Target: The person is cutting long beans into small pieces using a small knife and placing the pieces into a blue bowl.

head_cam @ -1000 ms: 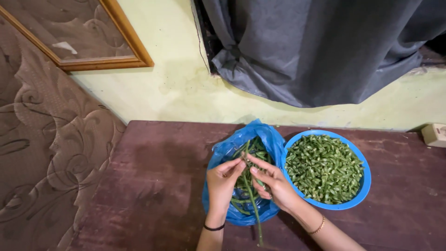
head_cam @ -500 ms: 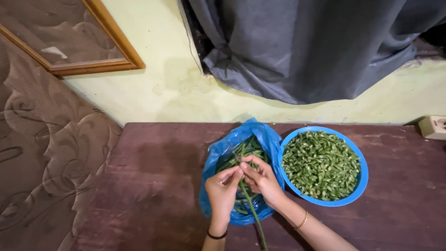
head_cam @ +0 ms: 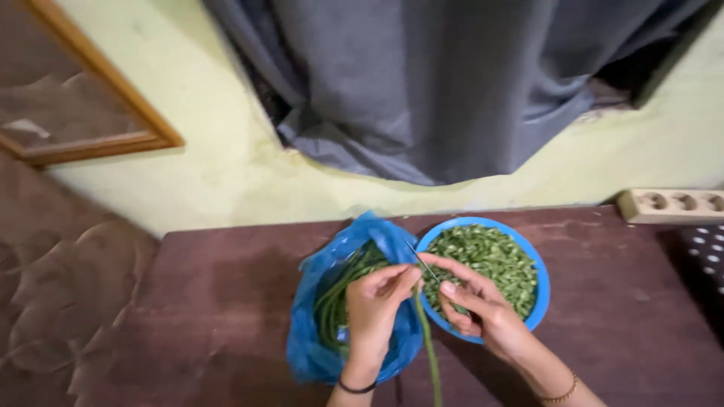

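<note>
My left hand (head_cam: 375, 310) and my right hand (head_cam: 477, 304) pinch the top end of one long green bean (head_cam: 430, 354), which hangs down toward the table's near edge. A thin string (head_cam: 423, 263) sticks up from where the fingers meet. Both hands hover over the gap between a blue plastic bag (head_cam: 317, 354) holding whole long beans (head_cam: 335, 290) and a blue bowl (head_cam: 537, 301) filled with cut green bean pieces (head_cam: 490, 260). The bag lies left of the bowl and touches it.
Everything rests on a dark brown wooden table (head_cam: 211, 316). A beige power strip (head_cam: 671, 206) lies at the back right, a dotted black cloth (head_cam: 705, 260) at the right edge. Grey curtain (head_cam: 422, 83) hangs behind; a patterned brown fabric (head_cam: 53, 301) stands left.
Both hands shifted right with the long bean, from over the bag toward the bowl's left rim. The camera view swung right and tilted, revealing the power strip.
</note>
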